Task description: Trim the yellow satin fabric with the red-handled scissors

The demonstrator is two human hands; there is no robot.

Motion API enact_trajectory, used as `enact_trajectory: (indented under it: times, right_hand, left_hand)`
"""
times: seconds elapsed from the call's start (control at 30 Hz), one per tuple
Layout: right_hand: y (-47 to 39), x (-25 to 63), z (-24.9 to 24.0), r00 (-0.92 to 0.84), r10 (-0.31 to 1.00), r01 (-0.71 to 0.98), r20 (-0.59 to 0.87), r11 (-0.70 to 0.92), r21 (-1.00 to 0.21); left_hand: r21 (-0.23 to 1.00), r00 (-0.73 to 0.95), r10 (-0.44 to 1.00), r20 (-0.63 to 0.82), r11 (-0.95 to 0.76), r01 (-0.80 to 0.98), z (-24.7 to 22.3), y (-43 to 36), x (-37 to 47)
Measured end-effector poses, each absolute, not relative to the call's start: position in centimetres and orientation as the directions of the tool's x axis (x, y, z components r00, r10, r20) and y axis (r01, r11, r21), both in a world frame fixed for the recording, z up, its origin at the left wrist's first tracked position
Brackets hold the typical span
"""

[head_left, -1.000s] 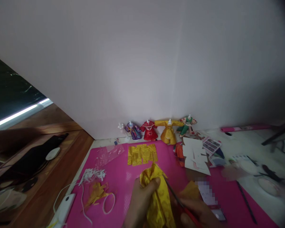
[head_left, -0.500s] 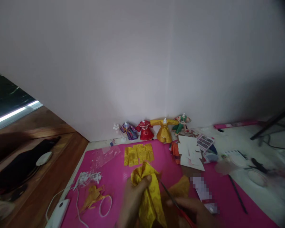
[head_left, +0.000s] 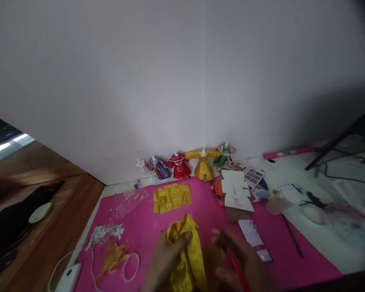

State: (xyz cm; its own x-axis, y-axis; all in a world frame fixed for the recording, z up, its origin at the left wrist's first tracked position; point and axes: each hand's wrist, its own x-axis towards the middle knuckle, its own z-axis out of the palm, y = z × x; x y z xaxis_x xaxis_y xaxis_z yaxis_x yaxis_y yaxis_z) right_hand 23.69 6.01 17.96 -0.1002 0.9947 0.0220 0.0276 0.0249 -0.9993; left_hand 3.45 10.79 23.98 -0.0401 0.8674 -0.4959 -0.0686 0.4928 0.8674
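My left hand [head_left: 162,263] grips a crumpled piece of yellow patterned fabric [head_left: 185,253] low in the middle of the view, over the pink mat [head_left: 146,219]. My right hand [head_left: 240,263] is blurred beside it and holds red-handled scissors [head_left: 232,259], their blades pointing up towards the fabric. Several flat yellow fabric pieces [head_left: 172,197] lie on the mat just beyond my hands.
Small doll garments [head_left: 190,164] in purple, red, yellow and green stand along the white wall. White paper cut-outs [head_left: 235,190], a phone [head_left: 255,239], a black pen [head_left: 292,235], yellow scraps [head_left: 112,255] and white cord [head_left: 130,267] lie around. A wooden surface [head_left: 48,235] is at left.
The camera view has tilted up and shifted right, so everything sits lower and further left. My hands and the fabric have dropped towards the bottom edge and are more blurred.
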Motion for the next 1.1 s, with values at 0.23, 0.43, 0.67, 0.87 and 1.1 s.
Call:
enact_trajectory:
  times: [0.23, 0.43, 0.67, 0.87, 1.1]
  right_hand:
    - [8.5, 23.4, 19.6, -0.109, 0.994, 0.047, 0.011, 0.017, -0.999]
    - [10.0, 22.2, 21.6, -0.044, 0.996, 0.035, -0.076, -0.075, -0.997]
    - [10.3, 21.7, 22.3, -0.031, 0.993, 0.058, -0.113, -0.111, -0.992]
    - [10.1, 21.6, 22.2, -0.055, 0.992, -0.009, -0.117, -0.117, -0.993]
    - [10.0, 20.9, 21.5, -0.065, 0.991, -0.043, -0.117, -0.120, -0.992]
  left_hand:
    - [0.853, 0.173, 0.861, -0.477, 0.502, -0.145, 25.5, 10.4, 5.8]
    - [0.835, 0.254, 0.856, -0.450, 0.504, -0.221, 25.6, 10.1, 6.1]
    - [0.850, 0.246, 0.873, -0.422, 0.475, -0.227, 25.7, 10.3, 5.9]
    - [0.826, 0.210, 0.852, -0.479, 0.519, -0.221, 24.7, 10.6, 5.8]
    - [0.818, 0.158, 0.852, -0.499, 0.523, -0.237, 24.8, 10.5, 5.8]
